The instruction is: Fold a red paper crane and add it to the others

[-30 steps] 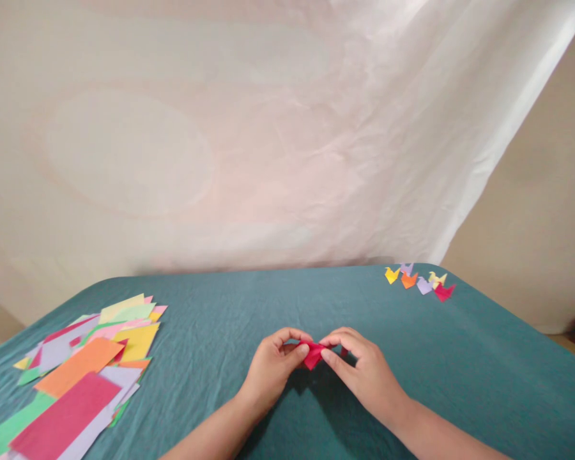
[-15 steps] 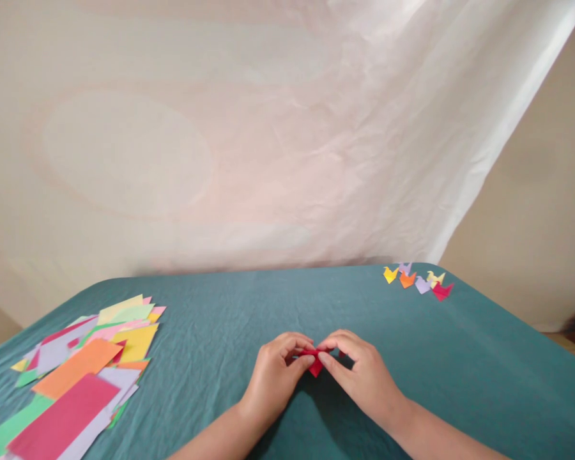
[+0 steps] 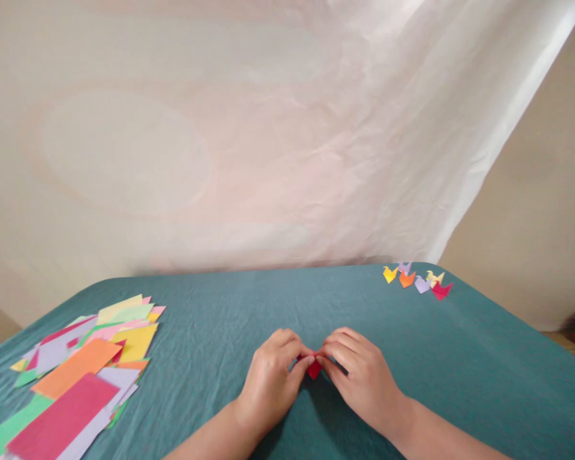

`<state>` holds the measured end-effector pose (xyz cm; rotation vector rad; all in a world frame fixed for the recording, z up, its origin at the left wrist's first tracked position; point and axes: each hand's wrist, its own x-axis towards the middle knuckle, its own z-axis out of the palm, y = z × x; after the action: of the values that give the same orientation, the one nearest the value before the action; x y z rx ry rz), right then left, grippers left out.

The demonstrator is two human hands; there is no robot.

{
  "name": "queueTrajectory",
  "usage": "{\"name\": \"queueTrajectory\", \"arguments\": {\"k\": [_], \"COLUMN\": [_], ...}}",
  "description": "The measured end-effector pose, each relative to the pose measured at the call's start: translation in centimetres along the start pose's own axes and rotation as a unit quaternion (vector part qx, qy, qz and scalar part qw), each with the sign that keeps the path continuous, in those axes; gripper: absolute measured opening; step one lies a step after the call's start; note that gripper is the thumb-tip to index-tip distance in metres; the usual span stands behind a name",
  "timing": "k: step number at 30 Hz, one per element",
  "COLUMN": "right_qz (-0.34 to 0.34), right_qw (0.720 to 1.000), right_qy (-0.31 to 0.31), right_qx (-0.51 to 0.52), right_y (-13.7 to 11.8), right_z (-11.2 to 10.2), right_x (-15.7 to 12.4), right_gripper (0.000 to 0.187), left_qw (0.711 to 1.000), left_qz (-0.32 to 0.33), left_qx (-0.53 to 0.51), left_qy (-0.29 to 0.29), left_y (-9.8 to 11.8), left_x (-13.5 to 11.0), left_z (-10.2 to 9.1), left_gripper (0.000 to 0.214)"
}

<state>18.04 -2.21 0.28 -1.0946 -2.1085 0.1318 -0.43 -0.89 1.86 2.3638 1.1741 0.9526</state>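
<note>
A small piece of folded red paper (image 3: 314,369) is held between my two hands, over the middle of the near part of the table. My left hand (image 3: 276,370) pinches its left side between thumb and fingers. From the other side, my right hand (image 3: 357,370) pinches the right edge the same way. The fingertips of both hands almost meet at the top of the paper. Its lower part shows as a point facing down; the rest is hidden by my fingers.
On the left lies a loose pile of coloured paper sheets (image 3: 67,415). Several small folded paper birds (image 3: 407,279) stand near the far right corner. A dark green cloth (image 3: 211,332) covers the table, and a pale sheet (image 3: 268,140) hangs behind it.
My fingers have closed in around the red paper, and less of its sides shows. My right fingertips have shifted slightly on its edge.
</note>
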Motion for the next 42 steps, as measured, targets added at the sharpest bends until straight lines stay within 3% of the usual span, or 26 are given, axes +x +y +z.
{"name": "queueTrajectory", "arguments": {"k": [8, 12, 19, 27, 31, 35, 38, 42], "right_qz": [-0.064, -0.053, -0.041, -0.058, 0.021, 0.112, 0.165, 0.207], "right_qw": [0.994, 0.995, 0.995, 0.994, 0.999, 0.987, 0.974, 0.959], "right_qy": [-0.023, -0.018, -0.003, -0.036, 0.033, 0.032, 0.000, -0.012], "right_qx": [-0.087, -0.087, -0.089, -0.091, 0.026, 0.114, 0.158, 0.196], "right_y": [0.1, 0.0, 0.2, 0.2, 0.5, 0.6, 0.4, 0.1], "right_z": [-0.1, -0.1, -0.2, 0.2, -0.1, -0.2, 0.1, 0.4], "right_x": [-0.1, -0.1, 0.2, -0.1, 0.1, 0.2, 0.3, 0.5], "right_gripper": [0.021, 0.021, 0.019, 0.023, 0.018, 0.013, 0.009, 0.010], "left_qw": [0.998, 0.996, 0.998, 0.993, 0.998, 0.958, 0.927, 0.906], "left_qz": [0.026, 0.054, 0.028, 0.056, -0.049, -0.199, -0.232, -0.239], "left_qx": [0.039, 0.060, 0.047, 0.088, -0.032, -0.192, -0.286, -0.349], "left_qy": [-0.031, -0.042, -0.034, -0.061, 0.009, 0.072, 0.069, 0.031], "left_y": [-0.1, 0.1, -0.4, 0.4, -0.3, -2.1, -2.9, -2.4], "left_x": [-0.1, -0.1, 0.0, 0.0, 0.6, 1.2, 1.3, 1.0], "left_z": [0.0, -0.1, -0.3, -0.3, -0.6, -0.6, -0.1, 1.0], "left_gripper": [0.017, 0.019, 0.019, 0.019, 0.017, 0.015, 0.023, 0.024]}}
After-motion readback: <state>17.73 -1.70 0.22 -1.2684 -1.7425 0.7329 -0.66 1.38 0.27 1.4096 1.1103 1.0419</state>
